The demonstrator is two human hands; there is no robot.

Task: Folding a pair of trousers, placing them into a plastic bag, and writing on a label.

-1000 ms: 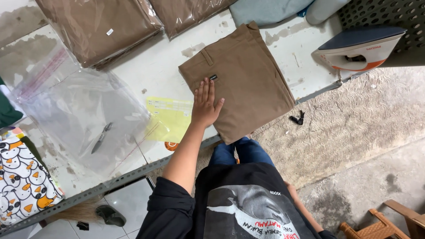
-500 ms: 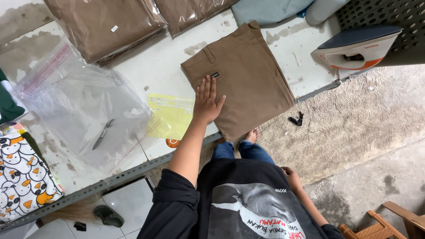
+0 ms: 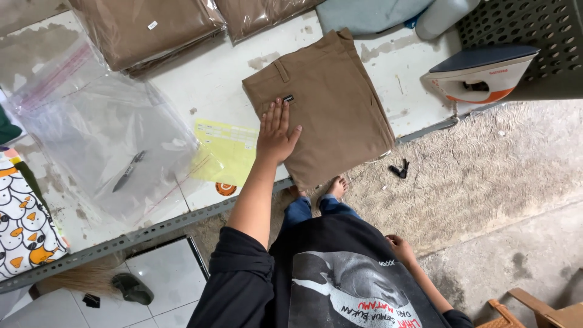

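- Clearly, the folded brown trousers (image 3: 325, 106) lie flat on the white worktable (image 3: 206, 91), waistband toward the far side, with 1 lower corner hanging a little past the table's near edge.
- Left hand (image 3: 276, 130) rests palm-down on the near left part of the fold, fingers straight and spread, pressing rather than gripping; its fingertips reach up to a small dark clasp by the waistband.
- Right hand (image 3: 401, 248) hangs low beside the person's hip, well apart from the table, loosely curled and holding nothing.
- Judging by the look, the cloth is a soft, light woven twill: it should bend and sag freely, and the stacked layers will slide apart if lifted by 1 corner.
- Nothing about it seems fragile or slippery; the thick waistband and the folded edges are the firmest places to grasp, best with 2 hands under opposite sides.
- Just beside the hand lies a yellow paper sheet (image 3: 226, 150); further left are clear plastic bags (image 3: 103, 140) with a pen (image 3: 129, 171) on top.
- Bagged brown garments (image 3: 149, 30) sit at the far edge, and an iron (image 3: 480, 76) stands to the right.
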